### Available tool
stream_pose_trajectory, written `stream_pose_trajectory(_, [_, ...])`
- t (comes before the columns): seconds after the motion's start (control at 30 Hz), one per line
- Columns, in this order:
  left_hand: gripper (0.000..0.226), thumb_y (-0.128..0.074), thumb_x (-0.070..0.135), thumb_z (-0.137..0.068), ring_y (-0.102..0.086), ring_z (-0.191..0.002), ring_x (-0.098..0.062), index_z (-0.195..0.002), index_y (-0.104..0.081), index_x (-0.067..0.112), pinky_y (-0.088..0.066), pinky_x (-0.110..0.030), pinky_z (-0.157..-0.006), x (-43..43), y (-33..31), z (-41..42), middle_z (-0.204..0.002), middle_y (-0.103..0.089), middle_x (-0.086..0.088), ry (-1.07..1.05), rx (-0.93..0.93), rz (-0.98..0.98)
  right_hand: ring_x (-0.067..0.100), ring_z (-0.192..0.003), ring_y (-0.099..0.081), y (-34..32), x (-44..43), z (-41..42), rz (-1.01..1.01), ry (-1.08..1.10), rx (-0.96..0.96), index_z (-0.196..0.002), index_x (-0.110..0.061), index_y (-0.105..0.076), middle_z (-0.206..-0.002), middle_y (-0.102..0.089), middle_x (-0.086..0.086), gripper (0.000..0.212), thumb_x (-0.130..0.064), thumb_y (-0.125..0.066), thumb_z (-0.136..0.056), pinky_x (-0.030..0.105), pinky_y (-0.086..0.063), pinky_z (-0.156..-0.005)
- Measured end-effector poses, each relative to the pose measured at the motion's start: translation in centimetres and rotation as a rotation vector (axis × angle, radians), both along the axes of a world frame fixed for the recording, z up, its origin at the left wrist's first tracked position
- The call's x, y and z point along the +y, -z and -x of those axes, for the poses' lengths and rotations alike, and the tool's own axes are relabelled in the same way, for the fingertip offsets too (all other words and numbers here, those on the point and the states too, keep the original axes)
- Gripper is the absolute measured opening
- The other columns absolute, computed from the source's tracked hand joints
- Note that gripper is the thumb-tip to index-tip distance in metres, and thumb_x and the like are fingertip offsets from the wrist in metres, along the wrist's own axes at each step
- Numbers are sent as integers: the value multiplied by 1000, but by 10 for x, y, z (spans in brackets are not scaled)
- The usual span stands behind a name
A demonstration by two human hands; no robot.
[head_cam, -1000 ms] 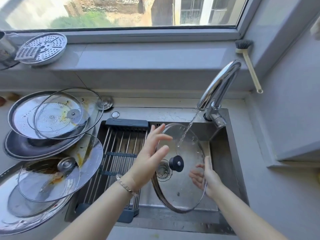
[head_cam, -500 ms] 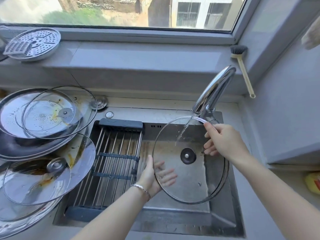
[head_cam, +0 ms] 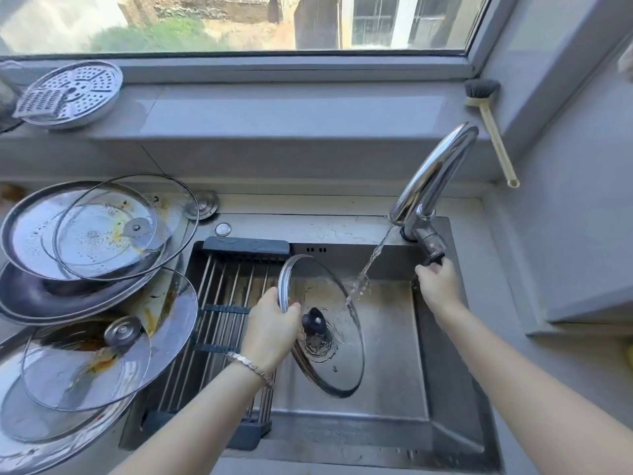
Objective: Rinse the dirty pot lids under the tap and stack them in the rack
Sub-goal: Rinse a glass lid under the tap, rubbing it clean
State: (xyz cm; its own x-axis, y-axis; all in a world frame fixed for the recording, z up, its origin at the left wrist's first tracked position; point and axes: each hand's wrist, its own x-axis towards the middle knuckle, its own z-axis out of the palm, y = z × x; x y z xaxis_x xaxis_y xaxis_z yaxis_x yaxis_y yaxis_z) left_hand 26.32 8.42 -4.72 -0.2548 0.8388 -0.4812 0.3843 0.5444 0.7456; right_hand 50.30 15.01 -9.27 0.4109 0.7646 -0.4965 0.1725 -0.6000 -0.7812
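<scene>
Waiting at frame left, greasy glass pot lids (head_cam: 102, 337) crowd the worktop (head_cam: 274, 205). At centre the left hand (head_cam: 270, 329) has taken a closed grip on the rim of the round, black-knobbed glass lid (head_cam: 337, 358) over the steel sink (head_cam: 445, 389). The right hand (head_cam: 436, 284) has shifted to clasp the chrome tap lever (head_cam: 430, 243). Rinsing seems nearly done. Lid on edge, knob rightward, long axis upper-left to lower-right.

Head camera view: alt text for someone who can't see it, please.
The left hand holds a glass lid by its rim, tilted under tap water over the sink, while the right hand grips the tap lever. Dirty lids wait at left.
</scene>
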Motion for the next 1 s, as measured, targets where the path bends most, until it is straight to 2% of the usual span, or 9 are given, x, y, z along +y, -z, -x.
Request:
stream_pose_trajectory(0.1, [10,-51,17,-79,-66,-75,-41,-85,-49,9,-56,-54,-70,-1,0,4,-79,-66,-24,-9,48,5,22,-72,-40,4,12,10,-95,116,42,-75,-19,-41,-66,-38,-3,13,-8,-46,-78,30,-32,-65])
stream_pose_trajectory(0.23, [4,-50,8,-81,-68,-71,-40,-83,-47,9,-56,-56,-68,-2,-4,7,-77,-68,-26,-125,-42,42,14,-56,-33,-1,24,23,-43,81,24,-82,-23,-40,-73,-43,1,16,-8,-44,-78,26,-23,-49])
stream_pose_trajectory(0.33, [6,-51,8,-78,-69,-69,-37,-81,-46,8,-58,-53,-64,-2,-7,5,-80,-68,-28,-183,-100,67,23,-72,-46,-11,24,23,-13,-16,3,-79,-28,-41,-82,-47,3,16,-13,-47,-76,27,-33,-55])
stream_pose_trajectory(0.43, [7,-50,5,-79,-69,-74,-39,-84,-46,8,-59,-47,-60,-2,-12,0,-93,-64,-32,-223,-157,101,24,-117,-50,-27,1,20,74,-293,-94,-142,-7,-27,-124,-51,8,63,-18,-54,-86,33,-38,-95])
stream_pose_trajectory(0.5, [8,-48,3,-81,-69,-74,-37,-86,-45,8,-59,-44,-59,-2,-15,-7,-97,-63,-32,-220,-180,120,18,-128,-44,-48,-24,28,48,-579,-128,-147,-12,-22,-143,-42,6,71,-28,-57,-87,29,-34,-104])
stream_pose_trajectory(0.67, [14,-48,-2,-78,-68,-61,-33,-89,-42,3,-57,-36,-48,-3,-29,-28,-88,-58,-25,-211,-272,142,14,-123,-47,-88,-84,64,25,-1363,-305,-139,-25,-36,-137,-47,-6,68,-54,-59,-82,30,-39,-101])
stream_pose_trajectory(0.77, [12,-50,1,-79,-66,-58,-30,-89,-43,3,-57,-34,-48,-6,-42,-38,-81,-57,-21,-176,-316,141,29,-106,-57,-85,-97,71,-224,-1267,-663,-128,-20,-47,-116,-61,5,39,-35,-50,-92,34,-42,-80])
stream_pose_trajectory(0.83, [14,-53,12,-86,-67,-60,-27,-91,-42,5,-60,-37,-60,-9,-49,-41,-82,-62,-22,-136,-390,149,35,-88,-61,-78,-97,65,-356,-1089,-643,-111,-16,-57,-95,-68,9,27,-29,-46,-91,36,-40,-67])
stream_pose_trajectory(1.0, [12,-46,18,-94,-66,-74,-19,-99,-52,9,-54,-30,-68,-24,-44,-32,-93,-66,-15,15,-299,77,23,-71,-68,-69,-91,42,-264,-506,-6,-80,-19,-63,-75,-70,5,13,-6,-66,-82,33,-51,-66])
